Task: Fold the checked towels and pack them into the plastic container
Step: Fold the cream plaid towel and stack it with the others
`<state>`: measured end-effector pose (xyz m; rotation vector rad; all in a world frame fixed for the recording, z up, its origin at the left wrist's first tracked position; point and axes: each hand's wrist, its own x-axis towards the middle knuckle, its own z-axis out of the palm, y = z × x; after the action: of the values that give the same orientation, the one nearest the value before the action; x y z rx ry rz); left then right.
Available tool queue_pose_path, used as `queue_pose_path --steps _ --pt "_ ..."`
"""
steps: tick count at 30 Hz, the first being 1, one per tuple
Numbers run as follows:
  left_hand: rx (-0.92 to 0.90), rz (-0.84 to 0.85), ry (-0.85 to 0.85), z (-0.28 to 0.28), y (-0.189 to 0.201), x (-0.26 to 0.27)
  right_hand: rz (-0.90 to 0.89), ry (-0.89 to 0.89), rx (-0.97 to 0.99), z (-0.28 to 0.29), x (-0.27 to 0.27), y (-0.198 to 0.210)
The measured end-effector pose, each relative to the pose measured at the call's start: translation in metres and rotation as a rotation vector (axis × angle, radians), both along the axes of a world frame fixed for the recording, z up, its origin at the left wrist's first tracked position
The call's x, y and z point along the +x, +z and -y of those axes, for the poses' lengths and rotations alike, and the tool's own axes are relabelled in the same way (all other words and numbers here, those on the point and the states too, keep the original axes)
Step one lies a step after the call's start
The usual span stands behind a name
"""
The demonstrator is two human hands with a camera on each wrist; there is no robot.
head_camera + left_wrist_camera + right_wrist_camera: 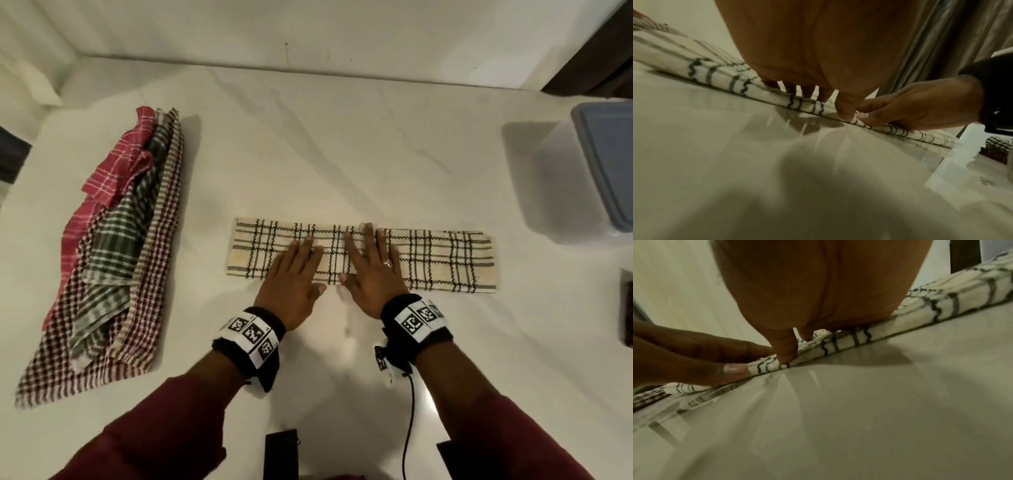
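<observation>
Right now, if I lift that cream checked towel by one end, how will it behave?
The cream checked towel is a long folded strip of soft cloth, so it would probably droop and the fold may fall open. It looks light. Both the left hand and right hand press it flat on the glossy table, where it might slide if pushed.

A cream towel (442,260) with black and grey checks is laid flat on the table, folded into a long narrow strip running left to right. A stack of unfolded checked towels (113,253), red, green and brown, is placed well to its left. The plastic container (606,171), apparently blue-lidded, is cut off at the right edge.
</observation>
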<state>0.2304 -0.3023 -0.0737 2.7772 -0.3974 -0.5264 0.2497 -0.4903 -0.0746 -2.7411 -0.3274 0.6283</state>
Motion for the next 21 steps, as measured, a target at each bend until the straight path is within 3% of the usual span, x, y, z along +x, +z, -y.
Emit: queue_pose_path --steps 10,17,21 --pt "-0.139 0.134 0.171 0.006 0.018 -0.08 -0.115 0.062 -0.044 -0.012 -0.091 0.008" --pt "-0.148 0.028 0.228 0.018 0.005 -0.11 -0.18 0.038 -0.08 -0.007 -0.122 0.009" --pt "-0.019 -0.139 0.314 0.003 0.004 -0.095 -0.139 -0.015 -0.114 0.017 -0.121 0.006"
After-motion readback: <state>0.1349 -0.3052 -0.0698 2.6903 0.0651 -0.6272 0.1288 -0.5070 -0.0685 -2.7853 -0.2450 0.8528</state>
